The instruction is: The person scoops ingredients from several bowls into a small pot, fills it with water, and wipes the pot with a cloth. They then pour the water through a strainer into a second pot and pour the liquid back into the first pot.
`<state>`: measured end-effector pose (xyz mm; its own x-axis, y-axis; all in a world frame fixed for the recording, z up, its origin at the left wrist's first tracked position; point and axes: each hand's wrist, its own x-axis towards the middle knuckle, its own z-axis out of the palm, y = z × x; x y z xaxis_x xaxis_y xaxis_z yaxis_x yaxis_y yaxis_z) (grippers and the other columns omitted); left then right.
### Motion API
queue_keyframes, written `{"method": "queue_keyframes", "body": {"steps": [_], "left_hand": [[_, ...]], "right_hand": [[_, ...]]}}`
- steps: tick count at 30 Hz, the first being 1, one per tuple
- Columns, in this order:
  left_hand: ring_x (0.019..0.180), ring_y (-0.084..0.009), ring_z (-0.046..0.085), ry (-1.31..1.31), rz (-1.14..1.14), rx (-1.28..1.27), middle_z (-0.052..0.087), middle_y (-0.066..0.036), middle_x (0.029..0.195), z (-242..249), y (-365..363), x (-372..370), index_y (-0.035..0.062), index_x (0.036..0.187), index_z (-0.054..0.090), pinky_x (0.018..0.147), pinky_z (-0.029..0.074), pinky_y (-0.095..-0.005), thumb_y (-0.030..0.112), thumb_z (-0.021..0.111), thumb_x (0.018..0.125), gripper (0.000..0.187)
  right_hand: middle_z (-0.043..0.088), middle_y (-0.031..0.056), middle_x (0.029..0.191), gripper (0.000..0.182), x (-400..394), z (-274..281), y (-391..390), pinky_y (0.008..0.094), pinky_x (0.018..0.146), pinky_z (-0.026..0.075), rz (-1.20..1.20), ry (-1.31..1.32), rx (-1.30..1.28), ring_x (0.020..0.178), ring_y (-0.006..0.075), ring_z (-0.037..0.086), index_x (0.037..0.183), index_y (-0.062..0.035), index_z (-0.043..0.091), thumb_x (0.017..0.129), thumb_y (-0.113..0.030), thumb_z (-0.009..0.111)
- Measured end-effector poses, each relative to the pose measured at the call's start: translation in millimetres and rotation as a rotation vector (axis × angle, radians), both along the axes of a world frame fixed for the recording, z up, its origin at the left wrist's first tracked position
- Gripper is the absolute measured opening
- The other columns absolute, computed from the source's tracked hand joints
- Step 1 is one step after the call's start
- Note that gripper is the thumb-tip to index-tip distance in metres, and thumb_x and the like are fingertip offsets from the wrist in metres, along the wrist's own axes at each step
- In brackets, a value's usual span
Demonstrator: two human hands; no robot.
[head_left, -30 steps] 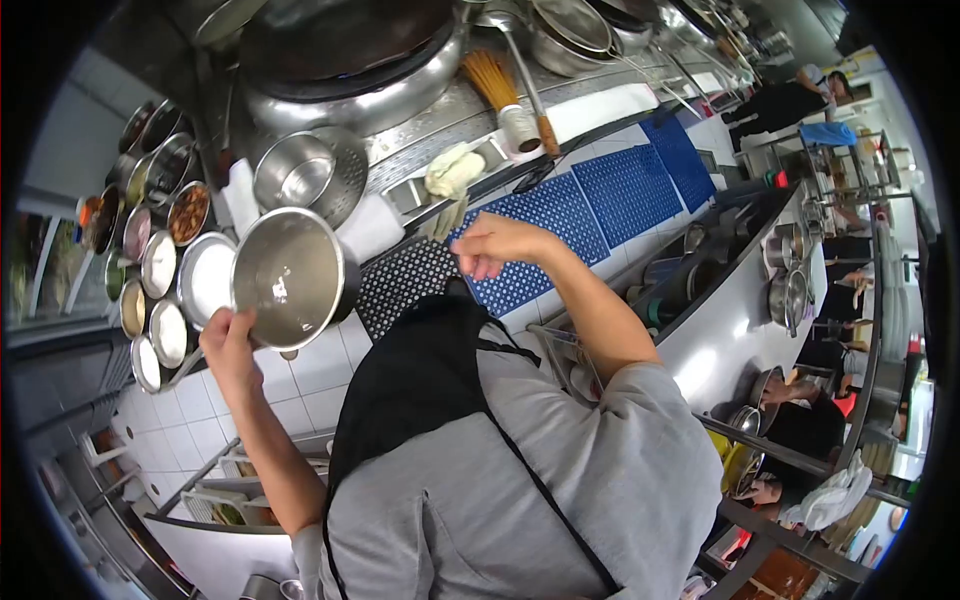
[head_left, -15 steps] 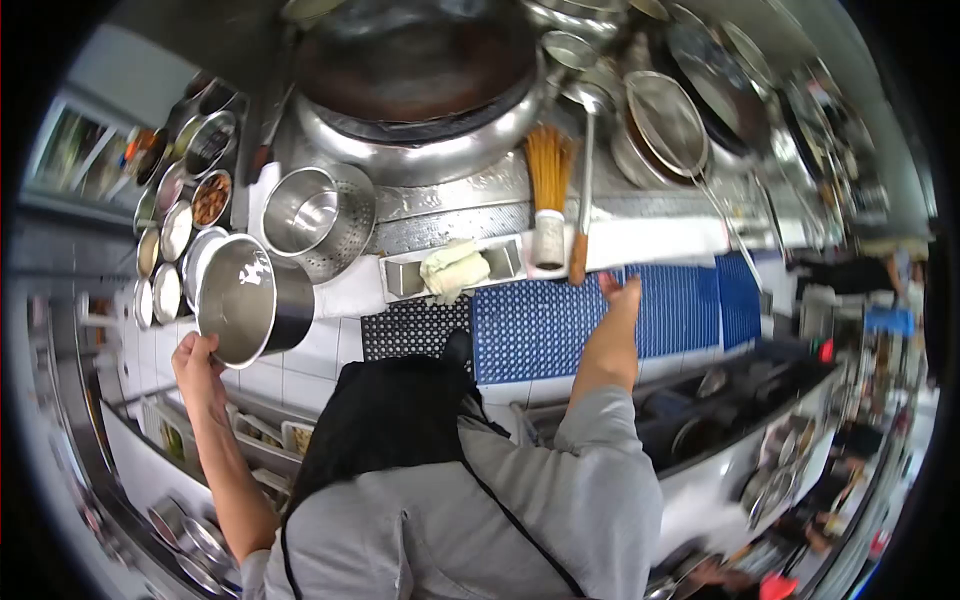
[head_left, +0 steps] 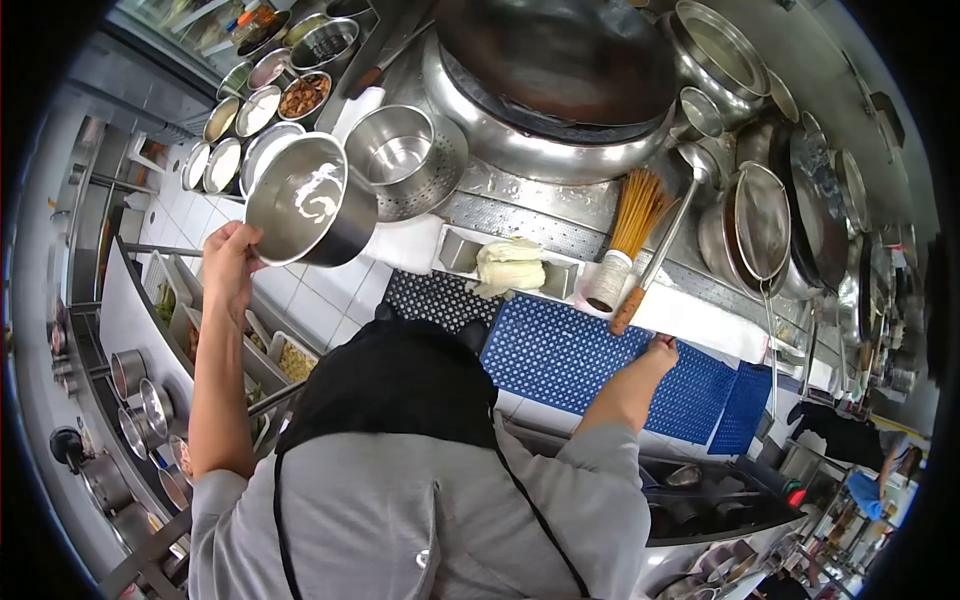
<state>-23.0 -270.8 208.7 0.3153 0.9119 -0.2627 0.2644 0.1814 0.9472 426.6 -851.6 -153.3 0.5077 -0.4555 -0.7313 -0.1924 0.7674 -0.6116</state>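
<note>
My left hand [head_left: 232, 250] grips the rim of a deep metal pot [head_left: 335, 215], tilted so that its inside shows, with some shiny liquid or reflection in it. My right hand [head_left: 661, 350] is drawn in with curled fingers beside the white counter edge; whether anything is in it is too small to make out. Just left of it lies the wooden handle of a ladle [head_left: 628, 310]. A bamboo brush [head_left: 634, 225] rests beside the ladle. A folded pale cloth [head_left: 510, 265] lies on a metal container [head_left: 459, 250]. Behind the pot, a smaller pot [head_left: 392, 143] sits in a perforated strainer [head_left: 445, 172].
A large dark wok [head_left: 560, 60] stands on the stove. Bowls of seasonings [head_left: 303, 96] fill the upper left. A wire strainer [head_left: 762, 215] rests on a pot at the right. Food bins [head_left: 292, 362] stand behind on the left. Blue matting [head_left: 570, 350] covers the floor.
The view has turned and shifted. My left hand still holds the pot, now nearer the small pot and strainer. My right hand's fingers have curled in from a more open pose.
</note>
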Motion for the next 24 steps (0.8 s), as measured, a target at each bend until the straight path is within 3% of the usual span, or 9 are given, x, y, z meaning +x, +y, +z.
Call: {"method": "queue_keyframes", "body": {"steps": [2, 6, 10, 15, 17, 19, 20, 22, 24], "left_hand": [[0.058, -0.0084, 0.057, 0.018, -0.003, -0.012, 0.061, 0.0, 0.067, -16, 16, -10, 0.0061, 0.075, 0.062, 0.054, 0.049, -0.0239, 0.009, 0.065, 0.08, 0.006], [0.058, -0.0099, 0.059, -0.035, -0.074, -0.014, 0.064, -0.002, 0.071, -11, 18, 5, 0.0028, 0.081, 0.067, 0.057, 0.052, -0.0259, 0.008, 0.065, 0.08, 0.005], [0.053, -0.0099, 0.055, -0.079, -0.115, 0.005, 0.061, -0.003, 0.065, -26, 39, 9, 0.0032, 0.07, 0.061, 0.051, 0.051, -0.0267, 0.006, 0.065, 0.079, 0.01], [0.05, -0.0096, 0.048, -0.074, -0.163, 0.076, 0.055, 0.0, 0.059, -24, 54, 14, 0.0044, 0.064, 0.057, 0.047, 0.039, -0.0254, 0.009, 0.066, 0.078, 0.017], [0.051, -0.0066, 0.044, -0.062, -0.181, 0.089, 0.048, 0.004, 0.058, -31, 68, 13, 0.0096, 0.062, 0.053, 0.046, 0.033, -0.0243, 0.012, 0.068, 0.077, 0.021], [0.051, -0.0042, 0.038, -0.137, -0.224, 0.053, 0.044, 0.007, 0.059, -51, 91, 10, 0.0142, 0.061, 0.047, 0.046, 0.028, -0.0235, 0.014, 0.07, 0.078, 0.029], [0.051, -0.0039, 0.038, -0.135, -0.253, 0.068, 0.045, 0.007, 0.059, -47, 95, 9, 0.0141, 0.063, 0.048, 0.046, 0.028, -0.0235, 0.014, 0.07, 0.08, 0.028], [0.054, -0.0045, 0.039, -0.14, -0.266, 0.059, 0.047, 0.007, 0.062, -50, 107, 12, 0.0123, 0.066, 0.05, 0.048, 0.03, -0.0237, 0.015, 0.071, 0.083, 0.027], [0.058, -0.0054, 0.044, -0.185, -0.415, -0.004, 0.051, 0.004, 0.067, -68, 147, 3, 0.0095, 0.07, 0.052, 0.053, 0.036, -0.022, 0.011, 0.07, 0.083, 0.023]], "right_hand": [[0.053, 0.008, 0.078, 0.023, -6, 10, -7, 0.037, 0.052, 0.045, -0.009, 0.005, -0.102, 0.064, 0.0222, 0.051, 0.094, -0.008, 0.054, 0.097, -0.031, 0.054], [0.051, 0.0072, 0.072, 0.028, -36, 28, -20, 0.0363, 0.048, 0.042, 0.026, 0.034, -0.246, 0.059, 0.0215, 0.049, 0.088, -0.0085, 0.053, 0.096, -0.035, 0.056], [0.05, 0.0063, 0.067, 0.033, -110, 47, -19, 0.0355, 0.045, 0.039, 0.09, 0.093, -0.336, 0.054, 0.0207, 0.046, 0.081, -0.0089, 0.051, 0.096, -0.038, 0.058], [0.047, 0.0052, 0.061, 0.041, -233, 44, 20, 0.0346, 0.04, 0.035, 0.169, 0.227, -0.431, 0.047, 0.0197, 0.042, 0.074, -0.0095, 0.049, 0.095, -0.043, 0.06], [0.046, 0.0048, 0.058, 0.044, -282, 58, 48, 0.0342, 0.038, 0.033, 0.105, 0.218, -0.535, 0.045, 0.0193, 0.041, 0.071, -0.0097, 0.048, 0.095, -0.045, 0.061], [0.053, 0.0041, 0.065, 0.042, -318, 80, 82, 0.0348, 0.039, 0.033, -0.013, 0.1, -0.659, 0.047, 0.0197, 0.044, 0.091, -0.0037, 0.058, 0.096, -0.046, 0.06], [0.052, 0.0021, 0.066, 0.045, -330, 71, 81, 0.0317, 0.038, 0.032, -0.025, 0.042, -0.631, 0.045, 0.0165, 0.042, 0.096, -0.0044, 0.06, 0.098, -0.049, 0.055], [0.046, -0.0007, 0.064, 0.049, -359, 128, 102, 0.0276, 0.036, 0.029, 0.185, -0.192, -0.474, 0.043, 0.0114, 0.037, 0.095, -0.0064, 0.06, 0.1, -0.054, 0.049], [0.039, -0.0028, 0.06, 0.049, -364, 180, 118, 0.0248, 0.035, 0.025, 0.297, -0.317, -0.267, 0.041, 0.0075, 0.03, 0.093, -0.0088, 0.058, 0.102, -0.055, 0.044]]}}
